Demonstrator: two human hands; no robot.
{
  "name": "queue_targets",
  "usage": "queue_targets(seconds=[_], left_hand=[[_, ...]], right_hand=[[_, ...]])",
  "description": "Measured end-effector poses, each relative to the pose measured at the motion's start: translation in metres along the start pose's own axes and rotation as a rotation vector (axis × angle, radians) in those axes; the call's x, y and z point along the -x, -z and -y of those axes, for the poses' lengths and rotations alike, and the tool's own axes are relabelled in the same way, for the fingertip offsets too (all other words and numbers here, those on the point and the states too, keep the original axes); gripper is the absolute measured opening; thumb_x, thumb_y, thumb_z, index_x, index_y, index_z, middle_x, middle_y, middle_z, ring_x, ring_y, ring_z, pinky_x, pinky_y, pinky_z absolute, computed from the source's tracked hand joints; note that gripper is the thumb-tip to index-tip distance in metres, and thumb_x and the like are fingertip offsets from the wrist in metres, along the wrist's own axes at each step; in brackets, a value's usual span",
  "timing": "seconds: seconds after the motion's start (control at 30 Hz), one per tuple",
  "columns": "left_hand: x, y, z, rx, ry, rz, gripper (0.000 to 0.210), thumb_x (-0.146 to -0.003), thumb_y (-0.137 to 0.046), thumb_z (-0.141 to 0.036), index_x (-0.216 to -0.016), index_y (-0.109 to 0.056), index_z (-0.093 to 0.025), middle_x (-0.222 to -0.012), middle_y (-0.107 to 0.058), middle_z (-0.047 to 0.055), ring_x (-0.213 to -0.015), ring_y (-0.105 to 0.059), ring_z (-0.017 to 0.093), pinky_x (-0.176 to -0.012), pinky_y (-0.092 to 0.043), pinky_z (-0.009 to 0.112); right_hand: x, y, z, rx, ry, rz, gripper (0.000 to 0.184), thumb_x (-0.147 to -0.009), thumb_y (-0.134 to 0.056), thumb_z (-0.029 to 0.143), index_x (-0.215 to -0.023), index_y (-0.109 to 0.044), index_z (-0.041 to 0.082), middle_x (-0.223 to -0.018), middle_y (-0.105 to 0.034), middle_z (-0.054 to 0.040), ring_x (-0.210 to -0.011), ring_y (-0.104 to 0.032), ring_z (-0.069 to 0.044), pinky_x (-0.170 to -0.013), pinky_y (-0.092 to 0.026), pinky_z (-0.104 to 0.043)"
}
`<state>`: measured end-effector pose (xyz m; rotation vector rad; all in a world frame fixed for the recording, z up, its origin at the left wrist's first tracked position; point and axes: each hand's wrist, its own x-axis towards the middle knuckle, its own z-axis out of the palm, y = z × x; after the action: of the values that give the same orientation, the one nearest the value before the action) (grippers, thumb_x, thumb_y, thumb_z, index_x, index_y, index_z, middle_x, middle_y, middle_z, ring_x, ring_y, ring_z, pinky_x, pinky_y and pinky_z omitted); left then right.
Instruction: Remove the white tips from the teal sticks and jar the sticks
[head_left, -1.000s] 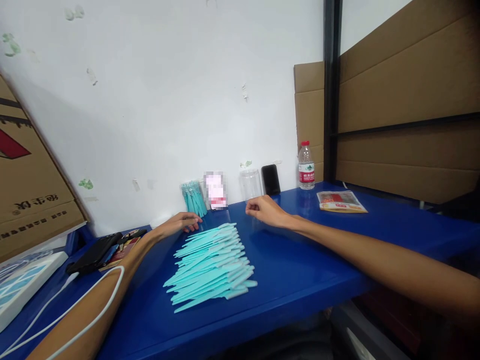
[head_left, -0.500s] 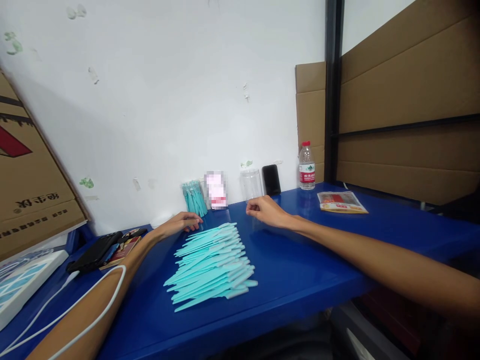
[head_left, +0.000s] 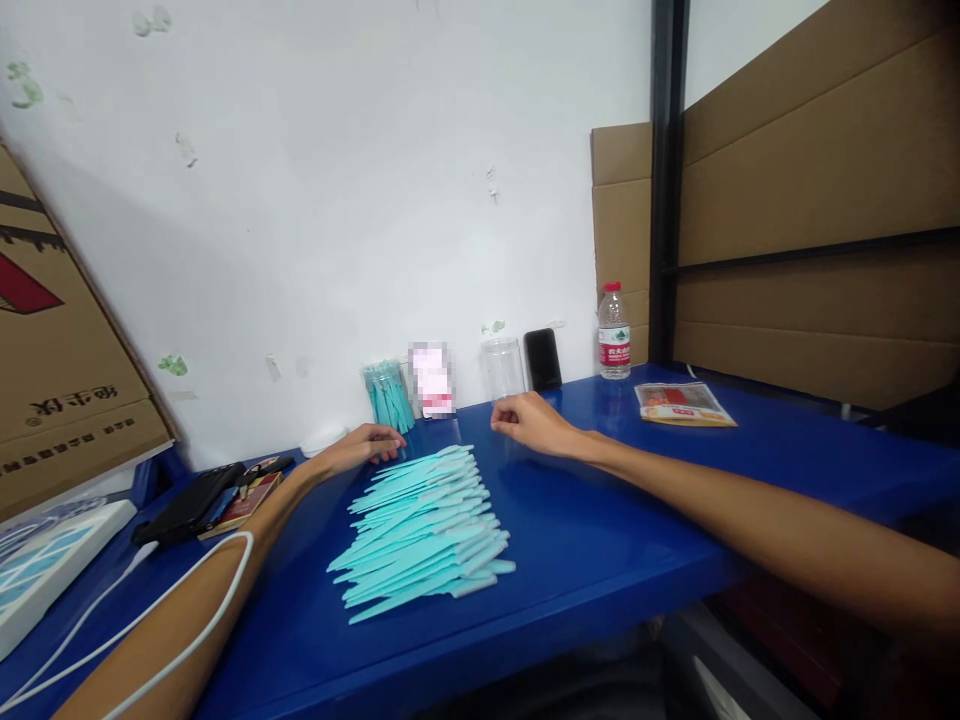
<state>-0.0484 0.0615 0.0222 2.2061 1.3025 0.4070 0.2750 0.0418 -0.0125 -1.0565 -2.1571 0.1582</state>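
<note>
At lower centre, the teal sticks [head_left: 424, 535] look light and slippery, best pinched mid-length, with the left hand [head_left: 364, 447] loosely open and the right hand [head_left: 531, 422] curled, whether around anything I cannot tell.

Seemingly a workroom, blue table [head_left: 570, 530], cardboard panels [head_left: 817, 180]

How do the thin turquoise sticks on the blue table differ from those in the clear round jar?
The thin turquoise sticks on the blue table lie flat; the jarred turquoise sticks in the clear round jar stand on end. The loose ones spread out; the jarred ones are bunched. The loose ones lie nearer the camera than the jarred ones. Both are slim and turquoise.
</note>
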Motion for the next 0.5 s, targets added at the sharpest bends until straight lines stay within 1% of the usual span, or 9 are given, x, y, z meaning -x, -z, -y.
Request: queue_targets(seconds=[0.07, 0.13, 0.17, 0.23, 0.3, 0.33, 0.4, 0.47, 0.5], left_hand=[[0.0, 0.0, -0.001, -0.098, -0.024, 0.006, 0.053, -0.079, -0.051, -0.06, -0.102, -0.065, -0.015, -0.089, -0.066, 0.007, -0.084, -0.059, 0.024, -0.072, -0.044, 0.032], [0.001, 0.0, -0.003, -0.233, -0.026, 0.009, 0.058, -0.081, -0.047, -0.063, -0.108, -0.064, -0.014, -0.09, -0.067, 0.008, -0.082, -0.06, 0.025, -0.072, -0.045, 0.033], [0.002, 0.0, -0.004, -0.3, -0.02, 0.013, 0.063, -0.081, -0.046, -0.065, -0.115, -0.061, -0.014, -0.093, -0.067, 0.01, -0.085, -0.061, 0.026, -0.074, -0.045, 0.034], [0.005, 0.0, -0.013, -0.411, -0.014, 0.032, 0.074, -0.081, -0.045, -0.068, -0.131, -0.051, -0.015, -0.113, -0.066, 0.014, -0.099, -0.061, 0.029, -0.082, -0.046, 0.037], [0.013, -0.001, -0.031, -0.483, -0.047, 0.06, 0.083, -0.081, -0.045, -0.07, -0.145, -0.035, -0.019, -0.138, -0.052, 0.016, -0.12, -0.053, 0.032, -0.094, -0.043, 0.04], [0.018, -0.002, -0.043, -0.506, -0.077, 0.071, 0.083, -0.082, -0.044, -0.07, -0.149, -0.028, -0.021, -0.146, -0.044, 0.015, -0.127, -0.047, 0.032, -0.098, -0.041, 0.041], [0.035, -0.008, -0.071, -0.529, -0.143, 0.059, 0.081, -0.086, -0.04, -0.067, -0.152, -0.016, -0.027, -0.154, -0.032, 0.011, -0.135, -0.039, 0.03, -0.103, -0.039, 0.042], [0.057, -0.017, -0.096, -0.561, -0.168, 0.043, 0.082, -0.086, -0.043, -0.067, -0.152, -0.01, -0.032, -0.157, -0.024, 0.006, -0.139, -0.034, 0.03, -0.107, -0.037, 0.043], [0.07, -0.022, -0.105, -0.577, -0.178, 0.047, 0.084, -0.085, -0.045, -0.067, -0.152, -0.006, -0.035, -0.158, -0.022, 0.005, -0.14, -0.032, 0.03, -0.106, -0.038, 0.044]], right_hand=[[0.0, -0.001, 0.0, 0.005, 0.003, 0.002, 0.014, -0.083, -0.059, 0.023, -0.077, -0.069, 0.016, -0.07, -0.067, -0.0025, -0.064, -0.058, -0.014, -0.059, -0.038, -0.023], [-0.001, -0.001, 0.0, 0.009, 0.004, 0.0, 0.013, -0.083, -0.059, 0.022, -0.077, -0.069, 0.016, -0.07, -0.067, -0.0023, -0.064, -0.058, -0.013, -0.059, -0.037, -0.023], [-0.001, 0.0, 0.0, 0.012, 0.004, -0.003, 0.013, -0.083, -0.059, 0.022, -0.077, -0.069, 0.016, -0.07, -0.067, -0.0023, -0.064, -0.058, -0.013, -0.059, -0.037, -0.023], [-0.001, 0.002, 0.001, 0.025, 0.004, -0.013, 0.012, -0.083, -0.059, 0.021, -0.077, -0.069, 0.016, -0.07, -0.068, -0.0024, -0.064, -0.058, -0.013, -0.058, -0.036, -0.023], [0.0, 0.005, 0.005, 0.048, 0.01, -0.029, 0.012, -0.082, -0.059, 0.019, -0.078, -0.069, 0.017, -0.071, -0.068, -0.0025, -0.065, -0.058, -0.013, -0.058, -0.036, -0.023], [0.0, 0.007, 0.008, 0.059, 0.018, -0.035, 0.011, -0.082, -0.058, 0.018, -0.079, -0.069, 0.017, -0.072, -0.068, -0.0025, -0.065, -0.059, -0.013, -0.059, -0.036, -0.023], [0.002, 0.011, 0.018, 0.063, 0.042, -0.043, 0.012, -0.084, -0.058, 0.019, -0.081, -0.069, 0.017, -0.074, -0.068, -0.0029, -0.066, -0.059, -0.014, -0.059, -0.037, -0.024], [0.006, 0.013, 0.031, 0.041, 0.072, -0.044, 0.013, -0.087, -0.057, 0.023, -0.086, -0.069, 0.017, -0.078, -0.068, -0.0043, -0.07, -0.06, -0.015, -0.062, -0.04, -0.025], [0.008, 0.013, 0.039, 0.025, 0.089, -0.042, 0.015, -0.088, -0.056, 0.026, -0.09, -0.068, 0.017, -0.082, -0.069, -0.0055, -0.073, -0.061, -0.016, -0.064, -0.041, -0.026]])
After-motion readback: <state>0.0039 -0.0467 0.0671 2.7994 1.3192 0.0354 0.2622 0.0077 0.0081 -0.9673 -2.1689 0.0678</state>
